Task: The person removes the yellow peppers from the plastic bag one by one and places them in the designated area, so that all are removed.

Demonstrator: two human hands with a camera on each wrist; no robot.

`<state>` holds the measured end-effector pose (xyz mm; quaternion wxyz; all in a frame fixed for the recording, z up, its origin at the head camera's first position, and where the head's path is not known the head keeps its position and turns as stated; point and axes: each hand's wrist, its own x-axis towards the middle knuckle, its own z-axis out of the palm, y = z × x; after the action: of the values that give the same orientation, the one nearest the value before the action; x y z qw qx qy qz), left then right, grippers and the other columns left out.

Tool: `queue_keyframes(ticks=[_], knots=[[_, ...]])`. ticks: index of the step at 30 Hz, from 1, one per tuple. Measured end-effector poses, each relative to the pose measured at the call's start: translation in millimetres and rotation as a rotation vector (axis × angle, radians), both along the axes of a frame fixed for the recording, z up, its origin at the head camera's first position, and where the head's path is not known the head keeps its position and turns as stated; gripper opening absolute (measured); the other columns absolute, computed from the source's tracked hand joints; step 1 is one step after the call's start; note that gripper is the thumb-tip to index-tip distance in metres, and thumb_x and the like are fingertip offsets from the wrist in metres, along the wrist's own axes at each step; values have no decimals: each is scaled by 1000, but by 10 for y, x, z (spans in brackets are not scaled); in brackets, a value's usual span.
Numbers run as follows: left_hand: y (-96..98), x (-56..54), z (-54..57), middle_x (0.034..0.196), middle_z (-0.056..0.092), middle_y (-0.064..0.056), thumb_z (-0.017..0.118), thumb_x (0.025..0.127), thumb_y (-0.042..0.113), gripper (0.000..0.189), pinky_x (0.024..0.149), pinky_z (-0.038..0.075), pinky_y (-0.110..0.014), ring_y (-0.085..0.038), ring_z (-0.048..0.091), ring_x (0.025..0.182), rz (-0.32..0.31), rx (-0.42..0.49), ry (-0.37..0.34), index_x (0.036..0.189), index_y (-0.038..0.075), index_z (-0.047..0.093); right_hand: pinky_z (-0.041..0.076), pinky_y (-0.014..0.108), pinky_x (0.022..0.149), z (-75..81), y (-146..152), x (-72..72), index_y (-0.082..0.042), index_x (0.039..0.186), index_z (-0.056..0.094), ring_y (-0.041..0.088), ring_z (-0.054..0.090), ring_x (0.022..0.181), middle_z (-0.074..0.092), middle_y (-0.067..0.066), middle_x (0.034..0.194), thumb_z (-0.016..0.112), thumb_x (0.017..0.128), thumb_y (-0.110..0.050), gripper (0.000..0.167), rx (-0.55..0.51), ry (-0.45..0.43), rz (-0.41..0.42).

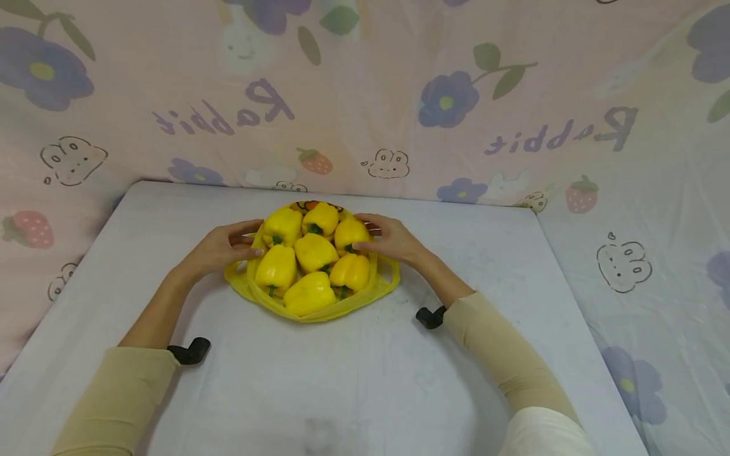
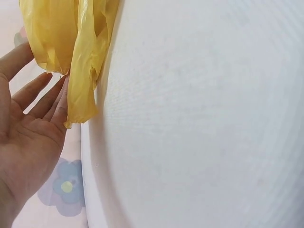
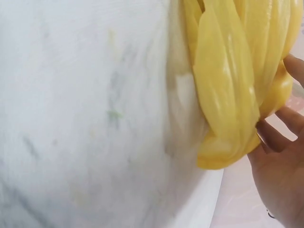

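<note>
A yellow plastic bag (image 1: 308, 315) sits on the table with its mouth spread wide. Several yellow bell peppers (image 1: 316, 253) with green stems fill it. At the bag's left side is my left hand (image 1: 219, 248), its fingers fairly straight and the fingertips at the plastic, as the left wrist view also shows beside a hanging bag handle (image 2: 83, 97). My right hand (image 1: 393, 237) lies against the opposite side, thumb over the rim by a bell pepper (image 1: 349, 234). Another loop handle (image 3: 223, 95) droops by its fingers in the right wrist view.
A white-covered table (image 1: 319, 380) carries the bag near its far edge. Behind it hangs a pink curtain (image 1: 365, 95) printed with flowers, rabbits and strawberries. Black mounts stick out at the left wrist (image 1: 194, 351) and the right wrist (image 1: 429, 316).
</note>
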<state>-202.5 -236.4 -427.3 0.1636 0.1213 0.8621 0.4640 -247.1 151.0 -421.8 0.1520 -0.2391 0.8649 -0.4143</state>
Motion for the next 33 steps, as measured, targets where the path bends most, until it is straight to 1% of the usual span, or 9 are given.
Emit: queue_keyframes(ticks=[5,8,14,20,25,30,33], knots=[[8,-4,-21,157,36,-16,72,92,33,78,107,42,-54,-41,48,132,3,-3,9,155,9,34,44,33,106,-21,-32,-17,-19,151,44,19,52,126,51,3,145,73,89,-45,74,38,-32,-19],[16,-3,-37,157,36,-16,72,92,32,77,105,44,-52,-40,49,131,5,0,16,155,10,34,46,35,105,-21,-45,-19,-19,151,43,21,54,124,52,5,143,73,89,-46,74,56,-40,-24],[14,-5,-48,157,36,-15,74,91,30,78,104,45,-53,-41,48,131,6,25,17,156,13,33,47,34,103,-28,-56,-49,-18,150,45,21,55,121,54,6,140,73,88,-46,73,76,-13,-20],[5,-15,-54,155,39,-16,73,92,29,77,103,45,-53,-41,49,130,-9,41,28,156,14,33,48,31,102,-22,-51,-64,-17,148,47,18,55,122,56,5,140,76,86,-45,74,62,-3,-11],[14,-32,-65,152,44,-16,73,92,31,74,101,47,-51,-39,52,127,7,21,38,154,15,38,47,32,103,-4,-35,-66,-19,148,48,18,55,123,55,4,141,76,85,-47,75,65,-1,-9],[15,-36,-65,152,43,-17,72,93,29,72,102,46,-53,-41,52,127,-8,20,40,154,13,37,47,33,104,26,-1,-66,-22,149,47,19,55,124,54,2,143,76,85,-50,76,58,-10,-13],[19,-27,-47,152,42,-20,71,94,29,72,103,44,-55,-44,50,128,-17,10,38,155,12,36,47,35,104,52,21,-63,-21,150,46,21,54,127,51,3,146,76,85,-49,76,36,-12,-7]])
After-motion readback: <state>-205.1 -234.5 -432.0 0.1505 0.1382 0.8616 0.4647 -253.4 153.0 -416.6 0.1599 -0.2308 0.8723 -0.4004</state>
